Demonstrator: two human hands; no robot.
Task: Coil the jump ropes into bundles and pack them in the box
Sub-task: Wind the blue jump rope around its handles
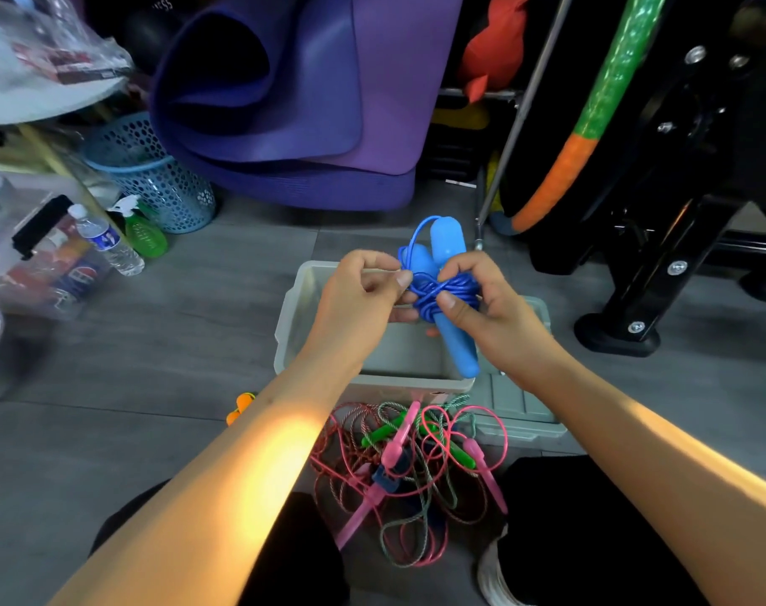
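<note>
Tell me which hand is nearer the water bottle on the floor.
Left. The left hand pinches the blue jump rope over the box, on the side toward the water bottle. The right hand grips the bundle farther away.

You are sitting over a grey plank floor (197, 343), and it is carrying everything here. A pale plastic box (293, 317) is standing open on it straight ahead of you, with its lid (521, 404) lying flat just beside it on your right. A tangle of pink and green jump ropes (411, 470) is lying loose on the floor between the box and your knees, and an orange handle (240, 406) is peeking out beside your left forearm. Further left, a water bottle (108, 242), a green spray bottle (143, 234) and a blue mesh basket (154, 177) are standing together. A rolled purple mat (293, 102) is resting at the back.
</note>
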